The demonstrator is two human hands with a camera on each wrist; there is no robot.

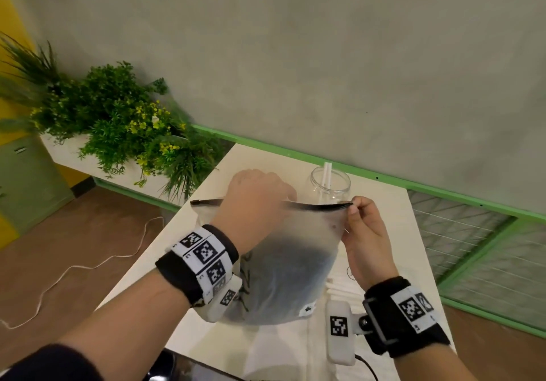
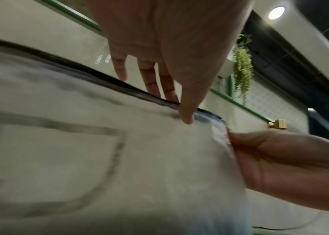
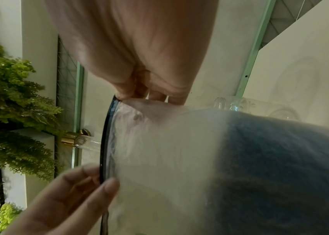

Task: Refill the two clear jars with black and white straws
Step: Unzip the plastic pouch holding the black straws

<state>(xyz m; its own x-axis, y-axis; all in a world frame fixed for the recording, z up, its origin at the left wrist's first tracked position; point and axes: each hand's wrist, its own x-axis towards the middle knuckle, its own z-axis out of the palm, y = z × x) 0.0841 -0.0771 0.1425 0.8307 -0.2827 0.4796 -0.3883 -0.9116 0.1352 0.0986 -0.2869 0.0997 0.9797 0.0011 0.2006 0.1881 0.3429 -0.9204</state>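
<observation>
I hold a frosted zip bag [image 1: 283, 265] upright over the white table [image 1: 266, 159]; a dark mass of black straws shows through it. My left hand [image 1: 260, 200] pinches the black zip strip [image 2: 99, 76] near its middle, thumb [image 2: 187, 119] in front and fingers behind. My right hand [image 1: 359, 212] pinches the bag's top right corner [image 3: 131, 103]. Behind the bag stands one clear jar [image 1: 331, 185] holding a white straw [image 1: 327, 173]. A few white straws [image 1: 342, 287] lie on the table, partly hidden by the bag. No second jar shows.
A white planter with green and yellow plants [image 1: 118, 120] stands left of the table. A green rail [image 1: 384, 178] runs along the grey wall behind. A wire mesh panel [image 1: 472, 247] lies to the right. A cord [image 1: 88, 265] trails on the brown floor.
</observation>
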